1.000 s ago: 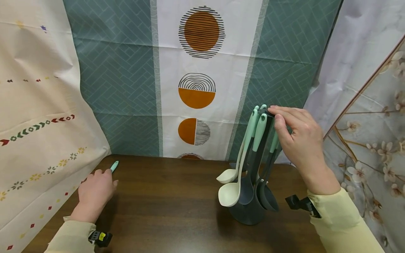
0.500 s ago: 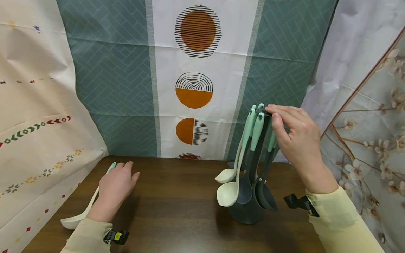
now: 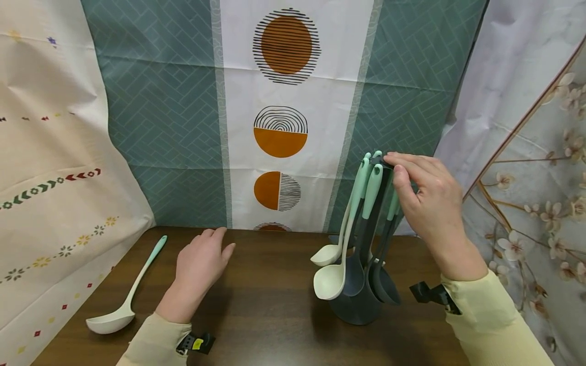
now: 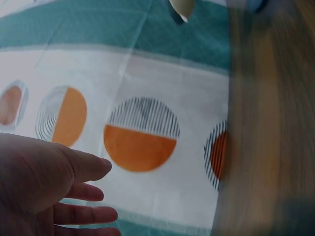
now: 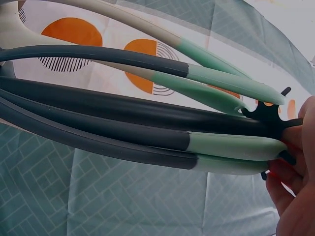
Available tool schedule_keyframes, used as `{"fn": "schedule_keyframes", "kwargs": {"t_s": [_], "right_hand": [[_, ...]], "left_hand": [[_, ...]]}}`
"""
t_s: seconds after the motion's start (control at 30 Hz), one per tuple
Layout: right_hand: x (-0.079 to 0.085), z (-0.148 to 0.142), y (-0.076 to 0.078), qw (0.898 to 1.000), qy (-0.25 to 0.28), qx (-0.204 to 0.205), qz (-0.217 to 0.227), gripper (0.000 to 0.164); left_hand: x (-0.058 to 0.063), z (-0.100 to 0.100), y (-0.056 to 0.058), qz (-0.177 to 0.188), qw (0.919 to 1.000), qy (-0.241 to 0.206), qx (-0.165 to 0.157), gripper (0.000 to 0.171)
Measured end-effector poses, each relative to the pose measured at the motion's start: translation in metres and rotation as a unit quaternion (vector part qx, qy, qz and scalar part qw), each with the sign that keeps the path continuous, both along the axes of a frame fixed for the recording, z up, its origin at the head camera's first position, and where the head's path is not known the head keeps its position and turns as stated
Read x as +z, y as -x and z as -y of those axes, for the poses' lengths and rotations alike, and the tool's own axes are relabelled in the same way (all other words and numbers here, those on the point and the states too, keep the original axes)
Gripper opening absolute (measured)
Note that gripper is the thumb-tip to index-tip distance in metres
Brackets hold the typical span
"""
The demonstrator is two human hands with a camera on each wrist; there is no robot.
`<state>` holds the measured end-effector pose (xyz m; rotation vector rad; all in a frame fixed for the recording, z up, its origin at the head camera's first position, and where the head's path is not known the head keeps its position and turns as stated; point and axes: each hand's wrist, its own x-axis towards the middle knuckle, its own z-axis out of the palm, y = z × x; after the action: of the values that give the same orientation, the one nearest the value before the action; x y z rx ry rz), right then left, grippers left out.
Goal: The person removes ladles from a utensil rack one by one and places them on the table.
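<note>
My left hand [image 3: 200, 264] is over the left part of the table, holding nothing, its fingers extended with the thumb apart in the left wrist view. Left of it, a white ladle [image 3: 112, 322] with a mint handle lies on the wood. At the right, my right hand [image 3: 429, 203] grips the top of a dark utensil stand [image 3: 356, 311]. In the right wrist view its fingertips are at the stand's hooked hub [image 5: 268, 117]. Around the post hang several utensils with mint handles, among them a cream ladle [image 3: 329, 282] and a dark ladle [image 3: 386, 285].
The brown wooden table [image 3: 261, 305] ends at a patterned cloth [image 3: 178, 127] behind. A cream cloth [image 3: 50, 162] borders the left side, and a floral curtain [image 3: 545, 229] hangs close to the right arm.
My left hand has let go of the white ladle and moved right, leaving it lying on the table. My right hand has kept its place at the stand's top.
</note>
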<state>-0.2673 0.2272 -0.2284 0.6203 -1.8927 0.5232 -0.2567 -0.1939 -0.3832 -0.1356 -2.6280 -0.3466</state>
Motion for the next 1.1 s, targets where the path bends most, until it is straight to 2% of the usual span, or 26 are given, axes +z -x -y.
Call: {"fn": "schedule_keyframes", "kwargs": {"t_s": [0.3, 0.77, 0.93, 1.1], "right_hand": [[0.002, -0.005, -0.003, 1.000, -0.003, -0.009, 0.002, 0.035], [0.002, -0.002, -0.001, 1.000, -0.007, -0.005, -0.003, 0.035], [0.001, -0.001, -0.001, 1.000, -0.005, -0.003, -0.005, 0.036], [0.001, 0.000, 0.000, 1.000, -0.004, -0.006, 0.000, 0.035]], "left_hand": [[0.009, -0.043, 0.003, -0.014, 0.9989, -0.022, -0.039, 0.045], [0.016, -0.084, -0.002, -0.001, 0.9948, -0.065, -0.079, 0.050], [0.018, -0.103, -0.005, 0.016, 0.9898, -0.090, -0.110, 0.053], [0.019, -0.120, -0.010, 0.017, 0.9818, -0.122, -0.145, 0.050]]}}
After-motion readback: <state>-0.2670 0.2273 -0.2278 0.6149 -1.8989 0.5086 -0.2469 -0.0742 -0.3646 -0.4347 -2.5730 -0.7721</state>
